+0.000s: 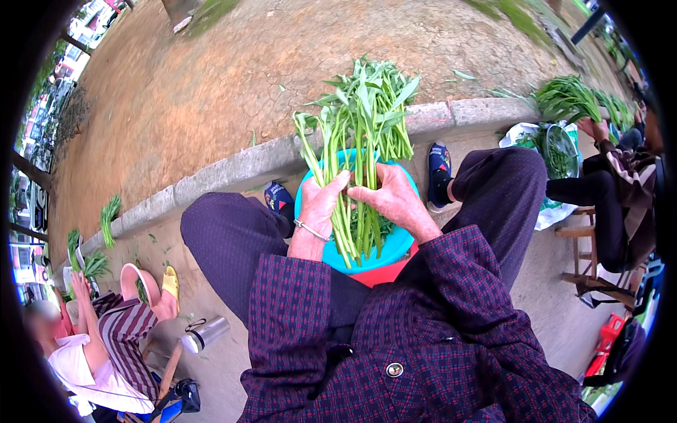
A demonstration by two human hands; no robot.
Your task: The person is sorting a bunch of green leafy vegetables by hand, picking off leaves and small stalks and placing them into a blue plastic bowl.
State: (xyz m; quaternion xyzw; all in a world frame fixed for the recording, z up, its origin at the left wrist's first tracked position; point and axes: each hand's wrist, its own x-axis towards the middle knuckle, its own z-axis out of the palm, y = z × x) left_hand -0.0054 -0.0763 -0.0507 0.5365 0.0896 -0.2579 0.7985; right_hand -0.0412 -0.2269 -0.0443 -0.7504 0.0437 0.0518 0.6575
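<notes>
Over a turquoise plastic basin between my knees, both hands hold stems of leafy water spinach. My left hand, with a metal bangle at the wrist, grips the left stems. My right hand pinches the stems just beside them, thumbs almost touching. The leaves point away from me and the cut ends hang over the basin. More greens lie beyond the basin at the stone curb. Loose greens in the basin are partly hidden by my hands.
A red object stands under the basin. A stone curb crosses ahead. A steel bottle lies at lower left near a seated person with a pink basin. On the right another person holds greens beside a wooden stool.
</notes>
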